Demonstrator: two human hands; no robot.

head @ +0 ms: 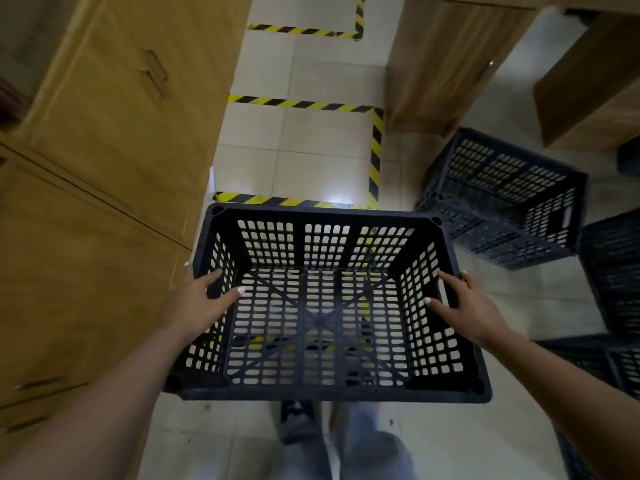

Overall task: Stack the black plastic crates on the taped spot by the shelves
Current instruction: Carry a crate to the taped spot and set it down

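Presently, a black plastic crate (322, 306), open side up, is held clear of the tiled floor (311, 140) between both hands. Its short side walls are gripped symmetrically, which is judged to keep the load level during carrying. The left hand (204, 299) is clamped over the left wall, thumb outside the rim and fingers laid inside; the right hand (460, 303) is clamped likewise over the right wall beside its handle slot. The crate is positioned just short of the taped spot (304, 150), outlined in yellow-and-black hazard tape beside the wooden cabinet (104, 168). Further black crates (502, 199) are left at the right, outside the tape
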